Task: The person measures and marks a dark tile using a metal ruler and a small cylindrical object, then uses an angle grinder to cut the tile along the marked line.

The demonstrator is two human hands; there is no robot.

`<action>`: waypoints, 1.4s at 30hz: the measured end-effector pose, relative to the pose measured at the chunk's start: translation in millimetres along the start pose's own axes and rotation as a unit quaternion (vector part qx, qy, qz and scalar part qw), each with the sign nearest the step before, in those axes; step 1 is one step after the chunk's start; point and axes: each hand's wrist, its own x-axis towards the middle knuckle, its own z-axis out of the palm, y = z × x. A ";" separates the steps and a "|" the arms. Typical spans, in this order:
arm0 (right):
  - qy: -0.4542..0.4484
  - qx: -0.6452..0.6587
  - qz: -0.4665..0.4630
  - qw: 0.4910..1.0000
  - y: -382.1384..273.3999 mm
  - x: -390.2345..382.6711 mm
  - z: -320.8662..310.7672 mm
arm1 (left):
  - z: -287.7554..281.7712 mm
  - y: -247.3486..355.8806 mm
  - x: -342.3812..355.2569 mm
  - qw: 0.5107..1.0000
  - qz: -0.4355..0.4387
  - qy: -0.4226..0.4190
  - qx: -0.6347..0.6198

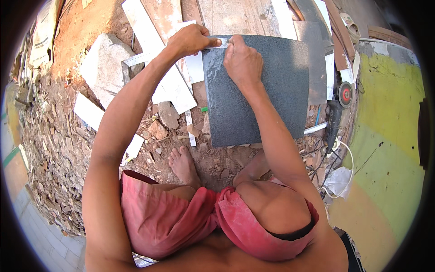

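A dark grey speckled tile [276, 86] lies before me, with a metal ruler [211, 45] across its top left edge; a strip of similar ruler shows left of my forearm, with a bracket at its end. My left hand [190, 41] grips the ruler, thumb pressed at the tile's edge. My right hand [242, 63] is closed beside it at the top edge, fingertips on the ruler; anything within its fingers is hidden.
An angle grinder [337, 109] with cable lies right of the tile. White offcuts [181, 99], a pale rock [102, 68] and rubble [50, 154] surround my bare feet. A yellow-green painted surface [380, 131] runs along the right.
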 end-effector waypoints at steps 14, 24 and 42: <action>-0.027 0.007 0.024 0.999 -4.5 -4.5 -4.1 | -1.3 -2.2 2.7 1.000 0.001 -0.003 0.002; -0.017 -0.023 0.013 1.000 -3.2 -6.7 0.7 | 4.6 -7.1 -0.3 1.000 -0.002 0.001 -0.012; -0.019 -0.024 0.008 1.000 -3.1 -2.0 -4.9 | 3.1 -1.9 1.3 0.999 0.008 0.005 -0.037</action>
